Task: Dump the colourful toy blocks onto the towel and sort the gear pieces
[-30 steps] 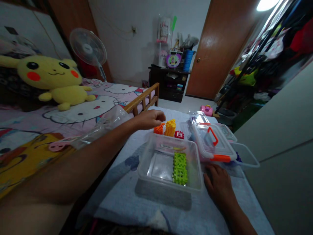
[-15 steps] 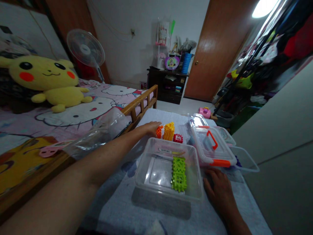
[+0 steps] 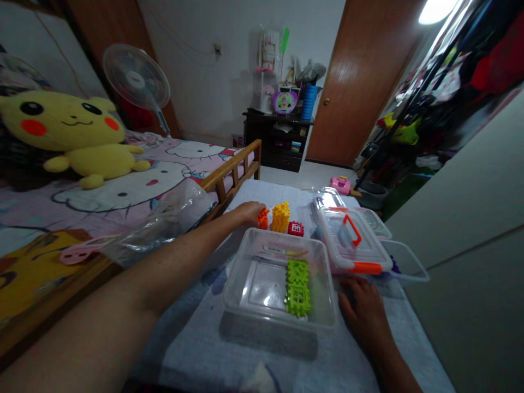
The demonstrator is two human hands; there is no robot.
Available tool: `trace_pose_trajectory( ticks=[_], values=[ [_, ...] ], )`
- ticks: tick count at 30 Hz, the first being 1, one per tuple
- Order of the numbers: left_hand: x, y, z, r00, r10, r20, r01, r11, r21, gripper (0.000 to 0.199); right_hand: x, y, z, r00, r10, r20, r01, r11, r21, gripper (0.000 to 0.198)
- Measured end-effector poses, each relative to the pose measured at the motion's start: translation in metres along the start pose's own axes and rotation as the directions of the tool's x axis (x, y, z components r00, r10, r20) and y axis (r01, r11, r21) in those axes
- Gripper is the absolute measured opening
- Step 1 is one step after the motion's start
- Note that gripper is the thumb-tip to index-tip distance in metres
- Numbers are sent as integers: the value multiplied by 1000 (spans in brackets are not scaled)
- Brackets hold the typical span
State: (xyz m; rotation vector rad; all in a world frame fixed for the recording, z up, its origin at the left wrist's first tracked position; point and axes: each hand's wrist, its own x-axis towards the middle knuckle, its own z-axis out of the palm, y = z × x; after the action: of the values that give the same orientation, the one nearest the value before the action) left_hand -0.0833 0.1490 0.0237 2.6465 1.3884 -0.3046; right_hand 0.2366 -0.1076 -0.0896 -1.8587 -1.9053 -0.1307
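Reaching past the far left corner of the clear plastic box (image 3: 235, 305), my left hand (image 3: 250, 212) has its fingers closed around orange interlocking toy blocks (image 3: 263, 219). Its fingertips are partly hidden. Just right of them stands a stack of yellow blocks (image 3: 280, 217), then a red window-shaped block (image 3: 296, 228). Inside the box lie green interlocking blocks (image 3: 298, 286) along its right side. My right hand (image 3: 360, 303) rests on the cloth beside the box's right wall, fingers loosely spread and holding nothing.
A transparent lid with an orange handle (image 3: 352, 232) lies over containers on the right of the cloth-covered table (image 3: 196, 349). A clear plastic bag (image 3: 164, 224) and a wooden bed rail (image 3: 229, 174) are on the left. Behind them sits a yellow plush toy (image 3: 94, 131).
My left hand has drawn in around the orange blocks, with its fingers less stretched out. The view has shifted slightly; my right hand stays in place on the cloth.
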Motion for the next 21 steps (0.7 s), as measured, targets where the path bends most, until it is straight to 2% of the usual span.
trace_pose_trajectory(
  ticks=[8,11,14,17,19,21],
  values=[
    [-4,-2,-6,999,2,-34,-1,1000,11,52,0,0,0,1000,2,-17,-2,1000,-6,21],
    [-11,-6,-19,998,11,-56,-10,1000,18,50,0,0,0,1000,-8,-17,8,1000,-3,21],
    [-29,-5,-43,990,57,-128,-54,998,24,51,1,1,0,1000,-5,-4,5,1000,-8,21],
    [-59,9,-70,981,121,-152,-122,993,4,54,1,-1,-1,1000,13,6,-13,1000,-21,22],
    [-81,28,-84,972,177,-155,-181,983,-12,58,2,-2,-2,1000,19,17,-18,999,-28,22],
    [-100,51,-89,969,220,-109,-226,973,-43,63,2,-4,-3,999,25,24,-24,999,-33,22]
  ],
)
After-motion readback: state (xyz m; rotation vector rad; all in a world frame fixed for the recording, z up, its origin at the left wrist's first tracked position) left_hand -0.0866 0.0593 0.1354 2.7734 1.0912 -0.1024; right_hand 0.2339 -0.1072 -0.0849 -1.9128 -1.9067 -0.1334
